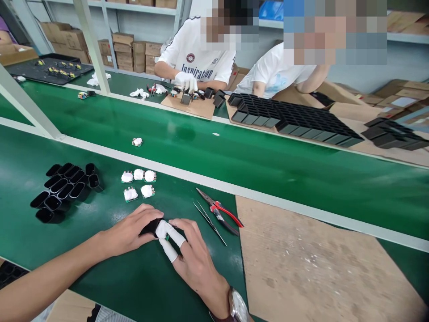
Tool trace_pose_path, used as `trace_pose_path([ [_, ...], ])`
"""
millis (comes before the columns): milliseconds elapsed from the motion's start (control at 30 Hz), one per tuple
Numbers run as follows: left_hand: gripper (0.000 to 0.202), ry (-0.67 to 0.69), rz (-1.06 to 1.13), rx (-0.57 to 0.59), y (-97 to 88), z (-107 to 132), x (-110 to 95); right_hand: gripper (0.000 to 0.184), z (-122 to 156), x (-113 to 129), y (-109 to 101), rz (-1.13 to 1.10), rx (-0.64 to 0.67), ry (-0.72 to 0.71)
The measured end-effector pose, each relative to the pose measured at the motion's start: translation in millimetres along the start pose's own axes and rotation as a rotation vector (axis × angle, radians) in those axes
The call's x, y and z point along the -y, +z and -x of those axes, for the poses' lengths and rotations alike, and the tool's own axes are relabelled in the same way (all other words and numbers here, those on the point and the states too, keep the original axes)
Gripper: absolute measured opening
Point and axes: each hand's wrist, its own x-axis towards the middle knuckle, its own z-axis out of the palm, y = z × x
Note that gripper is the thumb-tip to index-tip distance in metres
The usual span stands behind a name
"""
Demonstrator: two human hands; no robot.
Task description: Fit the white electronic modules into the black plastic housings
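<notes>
The left hand [130, 232] and right hand [194, 261] press close together on the desk [144, 279], pinching a small black case [150, 227] between them, probably to steady it. At their left stand empty cases [63, 190], just beyond lie white-wrapped boards [138, 182], at the right pliers [221, 212].

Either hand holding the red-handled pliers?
No: the pliers lie on the table apart from the left hand and right hand, which hold a black housing.
</notes>
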Motion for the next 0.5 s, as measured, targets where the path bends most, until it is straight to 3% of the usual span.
trace_pose_path([
  [500, 0.058, -0.036, 0.050, 0.025, 2.6, 2.4, -1.5, 0.044, 5.8, -1.9, -0.1, -0.034, 0.070, 0.012],
])
